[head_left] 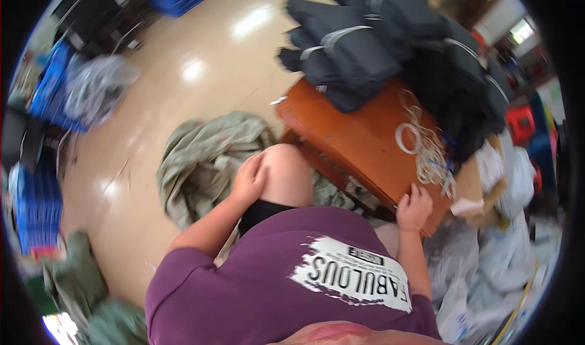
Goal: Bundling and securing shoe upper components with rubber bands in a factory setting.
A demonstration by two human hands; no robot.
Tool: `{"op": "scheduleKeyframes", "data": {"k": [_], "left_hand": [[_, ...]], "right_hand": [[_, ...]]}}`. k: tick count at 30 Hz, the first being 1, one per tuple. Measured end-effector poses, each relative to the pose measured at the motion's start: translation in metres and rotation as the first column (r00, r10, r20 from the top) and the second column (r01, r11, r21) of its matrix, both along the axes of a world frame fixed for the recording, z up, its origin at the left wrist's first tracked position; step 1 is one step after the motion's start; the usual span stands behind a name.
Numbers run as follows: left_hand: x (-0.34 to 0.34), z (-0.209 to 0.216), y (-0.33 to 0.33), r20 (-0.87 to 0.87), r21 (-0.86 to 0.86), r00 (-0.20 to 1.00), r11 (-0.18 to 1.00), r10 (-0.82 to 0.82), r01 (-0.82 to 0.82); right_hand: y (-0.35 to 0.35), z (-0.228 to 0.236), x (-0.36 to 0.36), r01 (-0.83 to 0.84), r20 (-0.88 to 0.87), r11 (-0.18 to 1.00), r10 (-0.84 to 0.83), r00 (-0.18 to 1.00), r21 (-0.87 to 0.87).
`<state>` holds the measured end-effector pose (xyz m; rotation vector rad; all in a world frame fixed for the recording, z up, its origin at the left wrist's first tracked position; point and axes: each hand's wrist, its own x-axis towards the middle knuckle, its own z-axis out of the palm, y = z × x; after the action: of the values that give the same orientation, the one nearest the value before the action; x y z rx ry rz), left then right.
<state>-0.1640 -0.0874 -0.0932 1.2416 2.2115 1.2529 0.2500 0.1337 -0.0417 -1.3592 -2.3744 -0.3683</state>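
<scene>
My left hand [250, 179] lies on my bare knee [286, 173], its fingers extended and holding nothing. On the near edge of an orange-brown wooden table [347, 131] rests my right hand [415, 208], fingers loosely apart and nothing seen in them. Just beyond that hand is a tangle of white cord [431, 162], with a white ring-shaped roll [408, 138] beside it. Bundles of dark folded fabric [359, 52], tied with pale bands, are piled on the table's far side. A heap of grey-green cloth [213, 156] sits on the floor by my left knee.
Clear plastic bags [506, 247] and an opened cardboard box [478, 180] crowd the right side. Blue crates [38, 205] stand at the left, near a plastic bag [100, 86]. More green cloth [76, 272] lies at lower left. A red stool [521, 122] is at far right.
</scene>
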Motion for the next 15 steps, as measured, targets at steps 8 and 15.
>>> {"op": "scheduleKeyframes", "data": {"k": [8,15], "left_hand": [[0.004,0.035,0.019,-0.250,-0.243,0.960,0.968,-0.129,0.067],[0.008,0.042,0.021,-0.290,-0.334,0.952,0.942,-0.095,-0.008]], "right_hand": [[-0.007,0.005,-0.003,0.052,-0.071,0.999,-0.053,0.996,-0.014],[-0.006,0.002,-0.001,-0.010,-0.116,1.000,0.010,0.993,0.005]]}}
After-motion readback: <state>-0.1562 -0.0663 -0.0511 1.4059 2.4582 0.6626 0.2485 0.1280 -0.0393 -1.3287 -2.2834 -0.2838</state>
